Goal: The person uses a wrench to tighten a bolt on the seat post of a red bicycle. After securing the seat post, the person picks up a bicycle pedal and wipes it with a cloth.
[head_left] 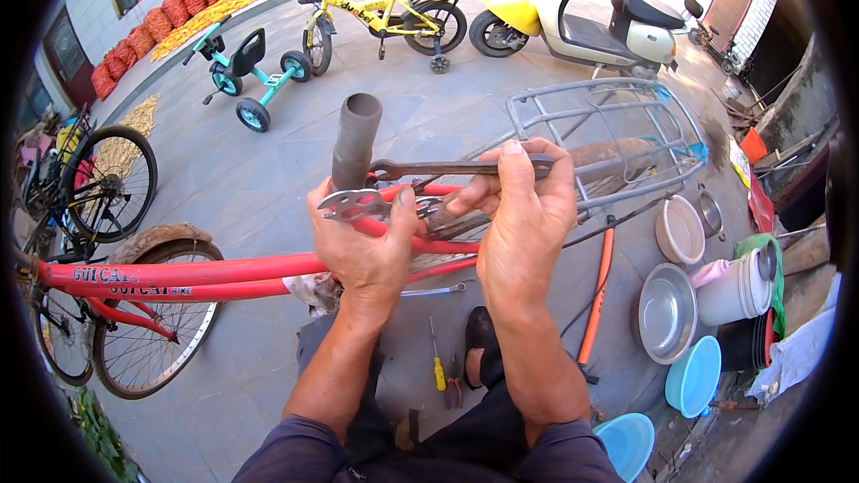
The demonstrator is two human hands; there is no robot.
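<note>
A red bicycle frame (242, 268) lies across in front of me, with a bare dark seat post (354, 148) standing up from it. My left hand (358, 246) is closed round a flat silver multi-hole spanner (355, 205), held against the foot of the post. In my right hand (528, 224) is a long dark wrench (438, 169), pinched near its right end between thumb and fingers. The wrench's other end reaches the post just above the flat spanner. Whether it sits on a nut there, I cannot tell. Behind my right hand extends the grey rear rack (586, 107).
On the ground near my feet lie a yellow-handled screwdriver (438, 362), pliers (454, 383) and a silver wrench (434, 289). An orange tube (597, 295) and several basins (667, 313) are at right. A tricycle (255, 72), yellow bike (385, 18) and scooter (591, 22) stand beyond.
</note>
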